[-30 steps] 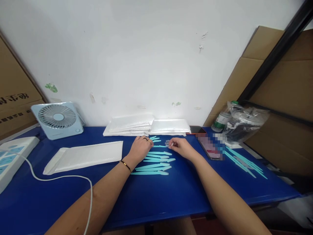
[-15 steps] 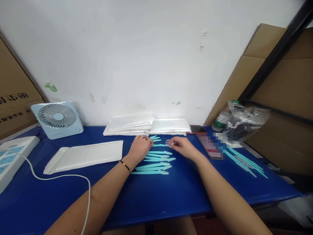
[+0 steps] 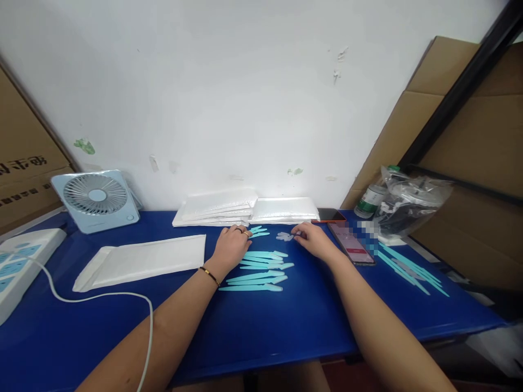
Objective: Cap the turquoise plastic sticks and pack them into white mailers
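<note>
My left hand (image 3: 232,245) is closed with its fingertips at a small bunch of turquoise eyebrow razors (image 3: 259,232), gripping one whose handle is mostly hidden under the fingers. My right hand (image 3: 312,239) is curled in a pinch beside a small pile of clear blade caps (image 3: 283,237), and a cap appears to be at its fingertips. Closer to me, several capped eyebrow razors (image 3: 255,281) lie in a loose row, their clear ends pointing right.
White padded mailers (image 3: 216,209) are stacked against the wall, and a single mailer (image 3: 143,261) lies left. A blue fan (image 3: 98,198), a power strip (image 3: 28,261) and its cable (image 3: 118,293) stand left. Right are a phone (image 3: 352,245), more turquoise razors (image 3: 412,269), a bottle (image 3: 371,200) and a plastic bag (image 3: 412,201).
The razor that was stretched between my hands is no longer there. My right hand has shifted right, away from my left hand, and the pile of clear caps shows more fully.
</note>
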`<control>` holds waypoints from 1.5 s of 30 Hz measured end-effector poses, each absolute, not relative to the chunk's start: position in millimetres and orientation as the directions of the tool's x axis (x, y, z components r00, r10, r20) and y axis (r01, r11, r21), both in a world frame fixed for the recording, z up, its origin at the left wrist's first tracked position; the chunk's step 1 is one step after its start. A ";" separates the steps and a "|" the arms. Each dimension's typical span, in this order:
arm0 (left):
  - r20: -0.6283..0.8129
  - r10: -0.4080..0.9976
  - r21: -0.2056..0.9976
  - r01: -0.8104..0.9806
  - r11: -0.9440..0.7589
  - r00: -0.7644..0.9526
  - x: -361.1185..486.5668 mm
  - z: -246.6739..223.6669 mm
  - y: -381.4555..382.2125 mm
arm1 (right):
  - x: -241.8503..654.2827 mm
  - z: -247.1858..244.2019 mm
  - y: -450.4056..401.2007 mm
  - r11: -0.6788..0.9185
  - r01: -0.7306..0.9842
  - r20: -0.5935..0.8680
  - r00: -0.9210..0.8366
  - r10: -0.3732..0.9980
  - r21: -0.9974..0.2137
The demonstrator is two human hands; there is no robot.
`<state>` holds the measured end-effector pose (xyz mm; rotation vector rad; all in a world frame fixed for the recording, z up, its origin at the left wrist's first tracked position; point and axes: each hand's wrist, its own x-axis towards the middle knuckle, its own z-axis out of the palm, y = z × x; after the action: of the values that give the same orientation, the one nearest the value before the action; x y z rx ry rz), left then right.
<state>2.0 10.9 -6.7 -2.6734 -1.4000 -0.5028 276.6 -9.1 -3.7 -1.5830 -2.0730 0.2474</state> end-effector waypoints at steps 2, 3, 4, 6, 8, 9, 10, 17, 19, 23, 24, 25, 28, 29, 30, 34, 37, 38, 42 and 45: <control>0.324 0.797 0.073 0.826 -0.559 0.510 0.1 -11.4 16.3 | 275.9 -8.1 -5.8 0.311 0.848 0.262 -0.213 0.941 -0.428; 0.319 0.802 0.080 0.829 -0.554 0.505 -0.4 -12.7 18.1 | 275.1 -10.0 -4.8 0.311 0.848 0.245 -0.221 0.944 -0.429; 0.313 0.809 0.091 0.832 -0.547 0.498 -0.6 -13.3 19.3 | 274.3 -11.4 -4.4 0.307 0.846 0.227 -0.227 0.947 -0.435; 0.294 0.827 0.124 0.839 -0.530 0.479 -0.8 -12.6 20.2 | 273.4 -12.9 -4.9 0.290 0.839 0.185 -0.229 0.956 -0.459; 0.256 0.852 0.165 0.848 -0.504 0.457 -1.0 -10.5 19.8 | 272.6 -12.5 -7.1 0.273 0.827 0.139 -0.235 0.962 -0.491; 0.239 0.861 0.183 0.850 -0.493 0.448 -1.0 -9.3 19.2 | 271.9 -11.8 -8.7 0.269 0.820 0.120 -0.242 0.963 -0.505; 0.226 0.868 0.199 0.851 -0.486 0.442 -1.0 -7.9 18.4 | 270.8 -10.8 -10.3 0.267 0.811 0.107 -0.249 0.963 -0.520; 0.240 0.857 0.267 0.818 -0.510 0.456 5.1 2.4 9.7 | 256.4 -3.8 -16.5 0.289 0.732 0.165 -0.239 0.957 -0.616; 0.245 0.853 0.256 0.818 -0.515 0.461 7.4 3.9 7.8 | 253.0 -2.6 -17.2 0.302 0.717 0.175 -0.248 0.953 -0.628; 0.261 0.842 0.241 0.813 -0.531 0.472 10.3 5.4 4.8 | 247.1 -1.0 -18.6 0.328 0.686 0.183 -0.278 0.943 -0.649; 0.267 0.838 0.242 0.808 -0.537 0.476 10.7 5.9 3.9 | 246.2 -0.7 -19.0 0.331 0.682 0.180 -0.284 0.942 -0.653; 0.273 0.833 0.242 0.804 -0.543 0.481 10.9 6.5 3.1 | 245.7 -0.1 -19.4 0.332 0.679 0.177 -0.289 0.941 -0.654; 0.282 0.829 0.238 0.802 -0.549 0.484 10.4 8.5 1.4 | 248.2 2.6 -20.8 0.335 0.681 0.192 -0.280 0.941 -0.651; 0.281 0.831 0.235 0.805 -0.544 0.480 9.9 8.9 1.2 | 249.9 3.9 -21.4 0.335 0.682 0.203 -0.269 0.942 -0.650; 0.280 0.834 0.232 0.810 -0.539 0.475 9.3 9.1 1.3 | 251.6 5.1 -21.9 0.332 0.682 0.212 -0.256 0.943 -0.651; 0.274 0.841 0.217 0.822 -0.527 0.467 8.1 9.0 2.1 | 252.2 7.9 -23.4 0.329 0.673 0.213 -0.252 0.944 -0.663; 0.280 0.831 0.213 0.813 -0.542 0.481 9.5 8.6 0.3 | 245.0 7.7 -24.8 0.345 0.656 0.206 -0.282 0.937 -0.672; 0.287 0.824 0.213 0.806 -0.553 0.489 10.3 8.4 -0.9 | 242.5 7.7 -25.5 0.349 0.651 0.204 -0.290 0.935 -0.674; 0.279 0.795 0.224 0.769 -0.599 0.538 13.2 7.4 -6.2 | 240.9 6.3 -27.1 0.353 0.626 0.156 -0.349 0.924 -0.695; 0.243 0.802 0.270 0.756 -0.597 0.546 11.9 6.9 -5.0 | 248.2 0.6 -21.0 0.359 0.652 0.158 -0.347 0.925 -0.668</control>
<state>11.9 -5.0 6.9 -2.8777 -1.4578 -0.5666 248.2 -21.0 0.6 -1.3645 -2.1052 0.6886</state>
